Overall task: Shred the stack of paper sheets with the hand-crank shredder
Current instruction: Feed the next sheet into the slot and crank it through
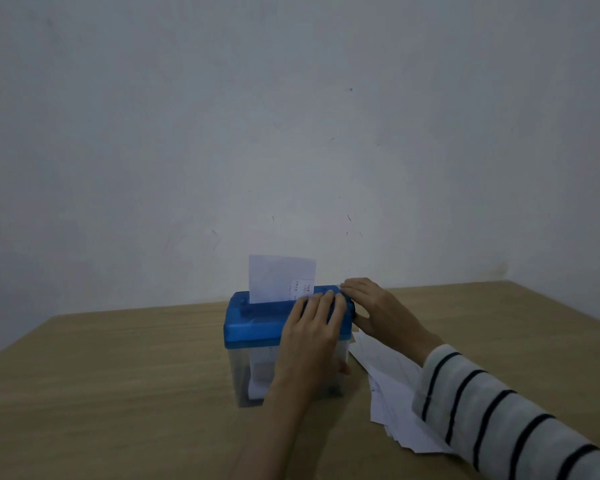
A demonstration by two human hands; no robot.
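1. We see the hand-crank shredder (288, 344) standing on the desk (118, 375) just below the middle of the frame, its blue lid (253, 323) on a clear bin. We judge it sits square to us so that both hands can reach the top.

2. One paper sheet (279, 277) stands upright in the slot on the lid, its lower edge already inside. Upright is the only way the cutters can draw it down.

3. Our left hand (314, 332) lies flat over the right half of the lid, palm down and fingers spread. Its grip is open and closes on nothing. We judge it is pressing the light shredder down so it does not shift.

4. Our right hand (378, 308) is at the lid's right end, where we take the crank to be. The fingers curl over that end, but the crank itself is hidden, so we cannot tell whether the grip has closed on it.

5. The sheet rises just to the left of both hands, touching neither so far as we can see.

6. The stack of paper sheets (395, 403) lies fanned on the desk at lower right, beside the bin and partly under the striped sleeve (499, 417), near the right hand for the next feed.
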